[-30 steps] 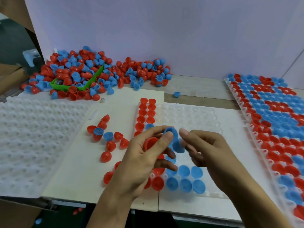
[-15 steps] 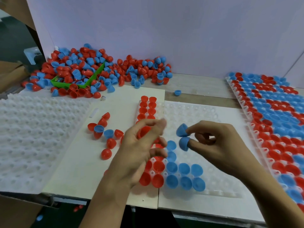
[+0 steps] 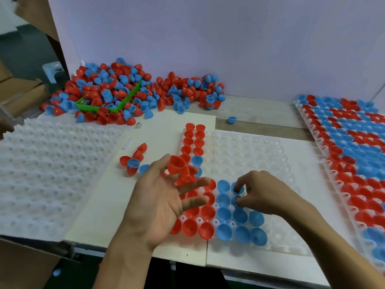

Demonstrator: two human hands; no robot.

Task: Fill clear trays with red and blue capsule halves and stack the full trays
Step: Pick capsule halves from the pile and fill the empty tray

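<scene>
capsule halves go into a clear tray (image 3: pixel 260 155) on a pale worktop (image 3: pixel 100 205), where the left columns hold red halves and a block of blue halves (image 3: pixel 239 217) fills the near middle. the right hand (image 3: pixel 268 195) has its fingertips curled down onto 2 blue halves (image 3: pixel 237 195), pinching or pressing them at the top of the blue block; which of the two cannot be told. the left hand (image 3: pixel 164 197) hovers over the red columns with fingers spread, 2 nested red halves (image 3: pixel 181 166) held between thumb and forefinger. a small loose cluster of halves (image 3: pixel 133 161) lies just left of the tray, and the main supply heap (image 3: pixel 129 94) spills round a green bin (image 3: pixel 108 103) at the back wall. a full tray (image 3: pixel 350 163) of both colours sits to the right, and empty white trays (image 3: pixel 52 174) lie to the left. the likely slips from here: a half seated crooked and popping out if the fingertips lift unevenly, the loosely held red pair dropping onto seated pieces, or a wrist nudging the near rows out of their pockets.
</scene>
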